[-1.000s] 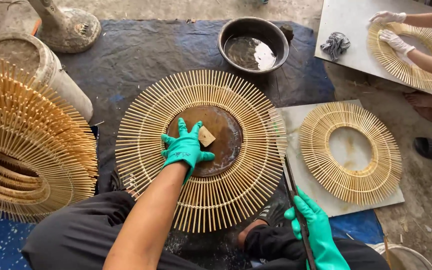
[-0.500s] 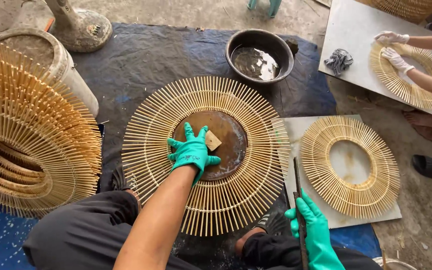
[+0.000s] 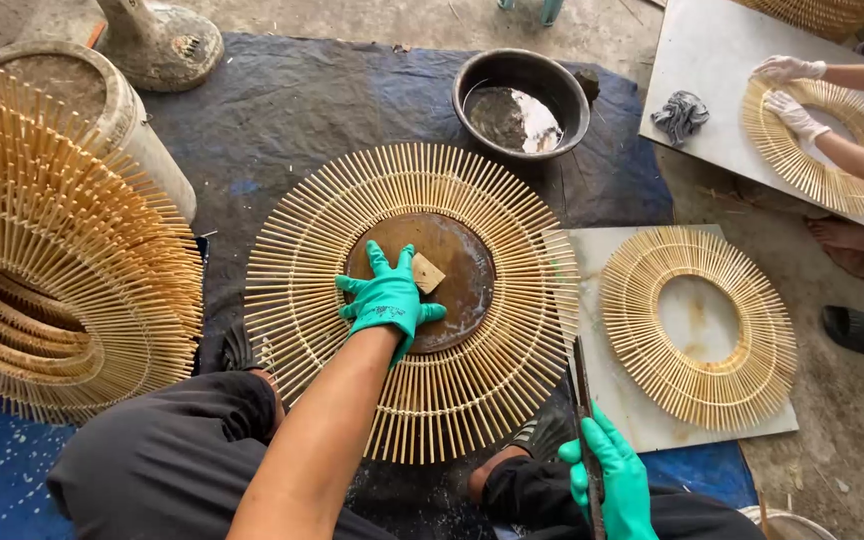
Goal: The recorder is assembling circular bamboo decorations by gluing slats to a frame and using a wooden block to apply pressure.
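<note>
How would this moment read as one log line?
left hand: flat on brown disc, touching small block | right hand: holding dark stick

Green gloves [image 3: 389, 300] — tan sunburst [image 3: 412, 300].

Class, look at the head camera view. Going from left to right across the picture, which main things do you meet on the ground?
Stack of bamboo rings → large bamboo sunburst ring with the left hand at its centre → smaller bamboo ring on a white board → black sandal.

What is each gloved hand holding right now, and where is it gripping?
The right hand grips a long dark blade-like tool at its lower end. The left hand holds nothing; it rests flat on the brown disc, beside a small tan block.
</note>
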